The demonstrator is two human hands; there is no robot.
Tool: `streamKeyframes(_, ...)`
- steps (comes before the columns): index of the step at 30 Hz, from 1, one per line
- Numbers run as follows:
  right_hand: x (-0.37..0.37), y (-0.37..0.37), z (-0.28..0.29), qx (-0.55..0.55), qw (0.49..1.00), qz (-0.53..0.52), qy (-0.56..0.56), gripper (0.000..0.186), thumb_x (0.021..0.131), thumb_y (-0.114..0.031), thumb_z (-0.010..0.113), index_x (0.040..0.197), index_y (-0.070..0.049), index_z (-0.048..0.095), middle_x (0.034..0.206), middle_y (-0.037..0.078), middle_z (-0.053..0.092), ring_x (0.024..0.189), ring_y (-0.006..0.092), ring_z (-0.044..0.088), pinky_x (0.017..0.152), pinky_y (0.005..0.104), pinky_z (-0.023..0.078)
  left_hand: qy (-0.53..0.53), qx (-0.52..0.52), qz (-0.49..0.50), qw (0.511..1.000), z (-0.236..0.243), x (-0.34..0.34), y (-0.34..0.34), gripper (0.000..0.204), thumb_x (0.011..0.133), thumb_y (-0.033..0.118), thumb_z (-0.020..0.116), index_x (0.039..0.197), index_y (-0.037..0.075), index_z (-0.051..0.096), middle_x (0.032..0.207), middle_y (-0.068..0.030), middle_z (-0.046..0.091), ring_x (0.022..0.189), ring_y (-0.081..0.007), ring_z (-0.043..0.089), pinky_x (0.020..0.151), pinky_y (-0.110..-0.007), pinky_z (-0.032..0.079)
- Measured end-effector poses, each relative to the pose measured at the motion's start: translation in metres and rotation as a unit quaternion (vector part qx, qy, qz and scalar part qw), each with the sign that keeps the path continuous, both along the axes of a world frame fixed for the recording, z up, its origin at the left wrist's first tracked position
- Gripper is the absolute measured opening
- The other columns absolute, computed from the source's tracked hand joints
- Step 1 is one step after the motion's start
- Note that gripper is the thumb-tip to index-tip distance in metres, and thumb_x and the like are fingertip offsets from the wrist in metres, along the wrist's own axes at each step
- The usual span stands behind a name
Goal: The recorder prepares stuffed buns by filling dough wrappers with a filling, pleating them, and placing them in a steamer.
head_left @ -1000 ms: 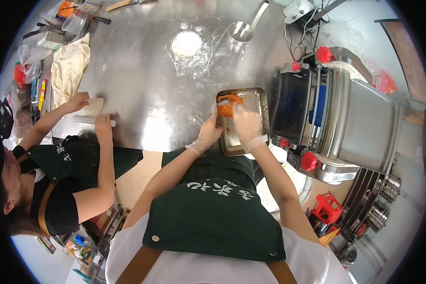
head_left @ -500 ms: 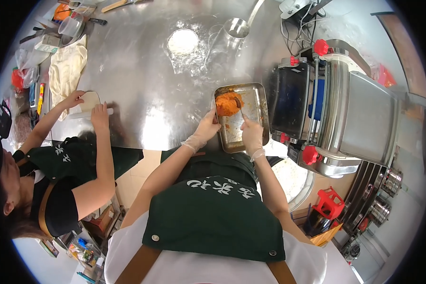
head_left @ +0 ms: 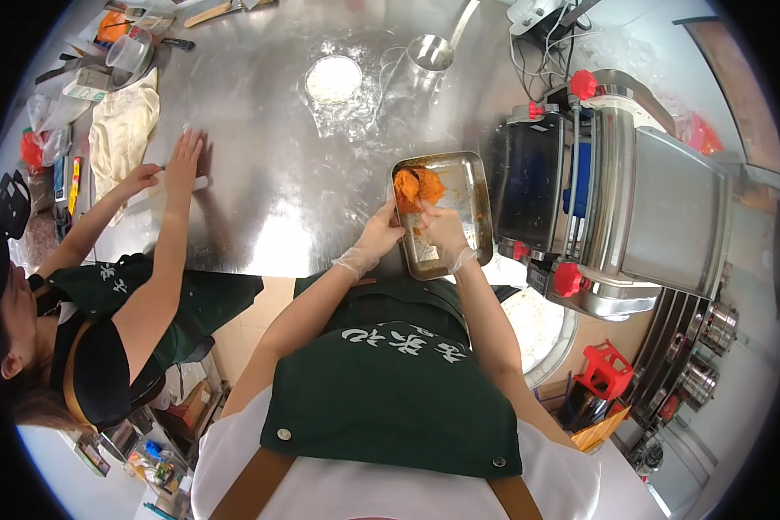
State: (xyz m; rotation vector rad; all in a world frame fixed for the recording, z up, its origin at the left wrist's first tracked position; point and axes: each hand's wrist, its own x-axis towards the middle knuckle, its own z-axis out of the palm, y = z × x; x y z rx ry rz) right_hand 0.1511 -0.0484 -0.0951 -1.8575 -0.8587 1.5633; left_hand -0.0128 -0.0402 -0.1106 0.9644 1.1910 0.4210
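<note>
Tray, a shallow metal rectangle with rounded corners, sits on the desk just past the apron in the head view. The left hand, in a clear plastic glove, grips its 9 o'clock rim. The right hand, gloved too, is closed round a spoon whose bowl is partly sunk in orange mash.

Most of the mash is already gathered toward the tray's 11 o'clock corner, and one lump looks lifted by the spoon. Thin smears and crumbs over the bare metal are still ungathered. None of the mash shows outside the tray.

The mash is soft, moist and grainy; the tray walls look dull and stained. From the tray, a round white heap, apparently flour, lies at 11 o'clock with powder around it. A shiny long-handled metal cup stands at 12, and a steel roller machine with red knobs at 3. At 9, a co-worker's hands work over a pale rolling pin.
</note>
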Motion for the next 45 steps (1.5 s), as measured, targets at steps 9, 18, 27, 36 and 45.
streamKeyframes(9, 0.019, 0.008, 0.006, -0.166, 0.894, -0.077, 0.409, 0.036, 0.095, -0.002, 0.048, 0.131, -0.001, 0.048, 0.079, -0.002, 0.047, 0.051, 0.0037, 0.033, 0.044, 0.0188, 0.024, 0.008, 0.015, 0.006, 1.000, 0.001, 0.000, -0.001, 0.059, 0.083, -0.003, 0.059, 0.138, 0.009, 0.045, 0.087, -0.0044, 0.057, 0.081, -0.0156, 0.057, 0.073, -0.030, 0.051)
streamKeyframes(18, 0.030, -0.009, 0.058, -0.118, 0.921, -0.072, 0.364, 0.043, 0.094, -0.001, 0.047, 0.137, 0.000, 0.047, 0.076, -0.005, 0.047, 0.054, 0.0033, 0.036, 0.047, 0.0181, 0.028, 0.019, 0.016, 0.034, 0.999, 0.006, -0.006, -0.004, 0.085, 0.081, -0.003, 0.061, 0.154, 0.015, 0.022, 0.086, -0.0053, 0.056, 0.080, -0.0162, 0.056, 0.076, -0.031, 0.050)
streamKeyframes(27, 0.018, -0.038, 0.004, 0.185, 0.825, 0.119, -0.521, 0.044, 0.083, -0.001, 0.054, 0.123, -0.015, 0.064, 0.088, 0.013, 0.065, 0.072, 0.0351, 0.064, 0.064, 0.0440, 0.053, 0.034, 0.064, 0.019, 0.997, -0.011, 0.003, -0.010, 0.078, 0.081, -0.003, 0.063, 0.150, 0.016, 0.035, 0.088, -0.0041, 0.056, 0.086, -0.0150, 0.056, 0.080, -0.030, 0.048)
streamKeyframes(36, 0.006, -0.060, 0.034, 0.216, 0.864, 0.138, -0.434, 0.043, 0.083, 0.002, 0.054, 0.125, -0.008, 0.061, 0.079, 0.015, 0.063, 0.070, 0.0344, 0.064, 0.062, 0.0428, 0.053, 0.033, 0.051, 0.066, 0.996, -0.006, 0.002, -0.016, 0.077, 0.079, -0.002, 0.063, 0.149, 0.015, 0.037, 0.089, -0.0047, 0.055, 0.084, -0.0160, 0.055, 0.079, -0.030, 0.049)
streamKeyframes(45, -0.033, -0.056, 0.007, 0.146, 0.874, 0.163, -0.435, 0.035, 0.083, -0.003, 0.055, 0.117, -0.002, 0.062, 0.089, 0.019, 0.066, 0.079, 0.0361, 0.068, 0.067, 0.0443, 0.055, 0.037, 0.058, 0.061, 0.996, -0.007, 0.004, -0.016, 0.073, 0.081, -0.004, 0.063, 0.148, 0.014, 0.040, 0.083, -0.0008, 0.056, 0.078, -0.0114, 0.053, 0.073, -0.027, 0.048)
